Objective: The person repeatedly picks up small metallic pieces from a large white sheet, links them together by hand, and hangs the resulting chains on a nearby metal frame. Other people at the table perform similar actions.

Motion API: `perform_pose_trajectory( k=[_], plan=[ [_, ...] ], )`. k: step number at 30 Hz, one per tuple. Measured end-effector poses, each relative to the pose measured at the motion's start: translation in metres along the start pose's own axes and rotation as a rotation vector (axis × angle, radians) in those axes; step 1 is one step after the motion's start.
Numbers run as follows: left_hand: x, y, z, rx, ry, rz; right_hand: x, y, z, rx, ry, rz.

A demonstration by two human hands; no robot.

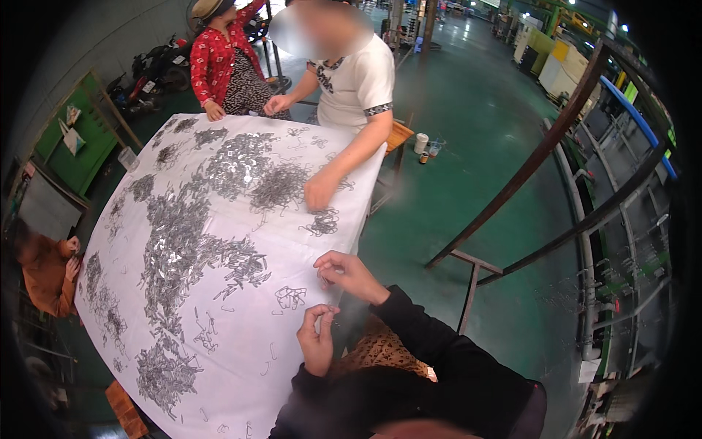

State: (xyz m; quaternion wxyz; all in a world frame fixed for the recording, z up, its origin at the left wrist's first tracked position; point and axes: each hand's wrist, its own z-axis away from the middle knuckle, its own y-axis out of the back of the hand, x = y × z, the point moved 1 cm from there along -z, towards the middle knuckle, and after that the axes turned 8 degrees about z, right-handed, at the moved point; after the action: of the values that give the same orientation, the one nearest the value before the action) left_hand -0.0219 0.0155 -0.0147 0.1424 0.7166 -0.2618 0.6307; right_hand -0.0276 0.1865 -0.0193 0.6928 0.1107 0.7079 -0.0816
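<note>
My left hand [316,341] is closed in a pinch at the near right edge of the white-covered table [241,329]. Just beyond it, my right hand [352,276] is also pinched, its fingertips pointing left. Something thin shows at the fingertips of both hands, too small to make out. Beside them on the cloth lies a small cluster of bent wire hooks [290,296]. A large heap of flat grey metal pieces [172,249] spreads across the middle, with a tangled pile of wire hooks [280,186] farther off.
A co-worker in a white top [362,80] reaches over a small hook pile [322,222]. Another in red [219,66] stands at the far edge; one in orange [47,271] is at the left. A dark metal frame [526,154] stands right, with cups [422,145] on the floor.
</note>
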Motion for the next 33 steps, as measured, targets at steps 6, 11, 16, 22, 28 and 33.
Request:
perform_pose_trajectory(
  k=[6,11,16,22,28,33],
  plan=[
    [0.000,-0.004,-0.013,-0.018,-0.041,-0.092,-0.055,0.000,0.050,0.019,0.042,0.152],
    [0.008,-0.008,-0.011,-0.045,-0.036,-0.065,-0.065,-0.002,0.061,0.066,0.095,0.104],
    [0.012,-0.009,-0.014,-0.037,-0.105,-0.164,-0.065,-0.001,0.062,0.173,0.125,0.095],
    [-0.005,-0.003,-0.008,-0.041,-0.087,-0.270,-0.050,-0.005,0.064,0.286,0.153,0.195],
    [-0.020,0.047,0.004,0.051,-0.168,-0.449,-0.037,-0.014,0.067,0.312,0.133,0.164],
    [-0.033,0.179,-0.036,0.296,-0.265,-1.037,-0.041,-0.016,0.069,0.309,0.096,0.129]
  ],
)
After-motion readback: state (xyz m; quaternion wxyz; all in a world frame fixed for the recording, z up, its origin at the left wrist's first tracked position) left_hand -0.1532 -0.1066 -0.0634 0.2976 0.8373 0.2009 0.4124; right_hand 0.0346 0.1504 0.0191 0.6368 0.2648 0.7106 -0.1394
